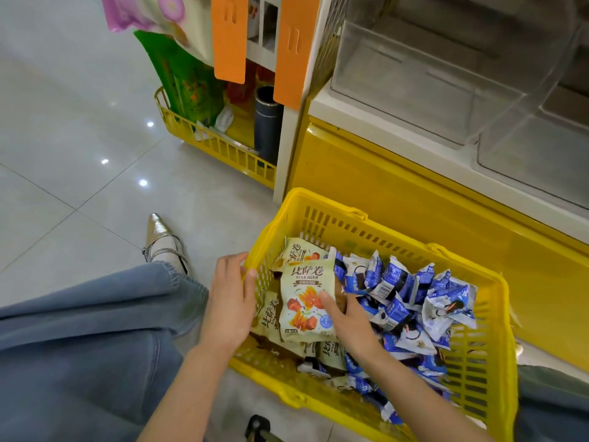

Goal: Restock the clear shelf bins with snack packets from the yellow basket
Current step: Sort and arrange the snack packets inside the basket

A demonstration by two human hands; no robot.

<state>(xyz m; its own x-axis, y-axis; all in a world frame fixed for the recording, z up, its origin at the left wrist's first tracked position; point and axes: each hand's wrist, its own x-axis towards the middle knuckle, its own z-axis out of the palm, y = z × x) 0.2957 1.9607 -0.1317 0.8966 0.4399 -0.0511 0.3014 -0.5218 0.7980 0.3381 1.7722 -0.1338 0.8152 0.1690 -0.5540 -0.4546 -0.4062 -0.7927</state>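
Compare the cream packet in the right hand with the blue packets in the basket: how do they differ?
Colour: the cream packet has red-orange food art; the blue packets are blue and white. Size: the cream packet is clearly bigger than any blue packet. State: the right hand pinches the cream packet; the blue packets lie loose, heaped. Both are sealed snack packs in the yellow basket.

Glossy pale floor tiles (79,138) with small light glints — yellow-based shelving unit (398,199) alongside, orange strips (229,36) above

yellow basket (322,199); blue-white packets (395,282) — cream packet (302,301)
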